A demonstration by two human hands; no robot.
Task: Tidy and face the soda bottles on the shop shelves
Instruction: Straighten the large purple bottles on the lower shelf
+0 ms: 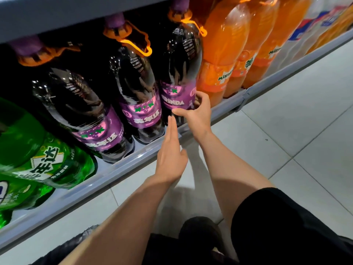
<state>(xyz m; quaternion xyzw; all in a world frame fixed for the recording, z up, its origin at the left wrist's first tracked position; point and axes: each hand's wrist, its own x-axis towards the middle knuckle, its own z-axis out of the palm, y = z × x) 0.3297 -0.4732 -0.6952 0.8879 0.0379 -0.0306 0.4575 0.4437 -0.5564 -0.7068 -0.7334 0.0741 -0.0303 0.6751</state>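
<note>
The shelf (122, 165) runs from 7 o'clock up to 2 o'clock, packed with big sodas: green bottles (38, 161) at 9, grape ones in the middle, orange bottles (225, 54) at 1; the task's grape bottle (179, 73) stands rightmost of the purple row, about 12 o'clock, snug beside the orange; right hand (198, 113) has its grip curled round the lower label, thumb across the front; left hand (170, 155) has a flat, open grip, fingertips touching the base; I'd twist slowly from the base, keep it upright, stop when MIRINDA faces out, then nudge it flush with its neighbours.
</note>
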